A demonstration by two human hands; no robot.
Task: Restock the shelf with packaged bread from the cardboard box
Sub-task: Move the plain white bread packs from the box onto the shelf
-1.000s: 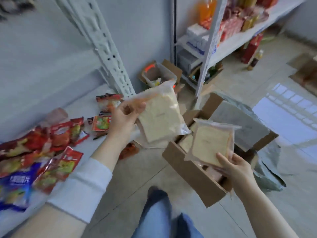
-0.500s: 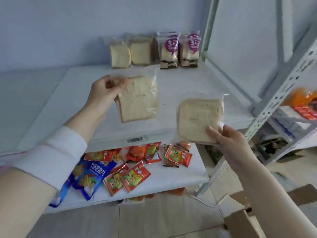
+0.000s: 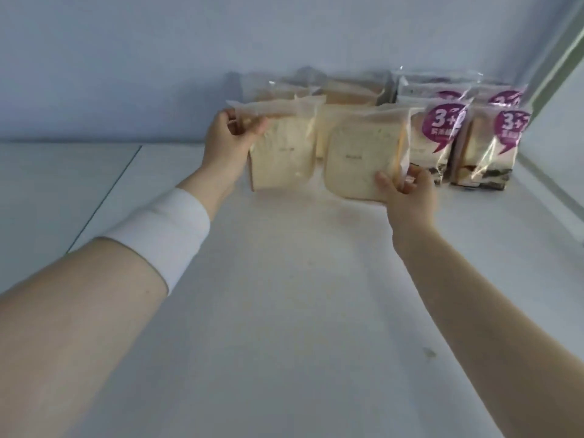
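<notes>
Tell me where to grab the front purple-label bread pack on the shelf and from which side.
Pinch the purple-label pack by its flat crimped top seal, coming from above and in front. It stands upright with the right hand and a plain bread pack crowding its left side.

Two packs of pale sliced bread in clear bags stand upright, side by side, on the white shelf [image 3: 284, 311]. The left pack [image 3: 282, 153] is pinched at its top corner. The right pack [image 3: 357, 162] is gripped at its bottom corner.
</notes>
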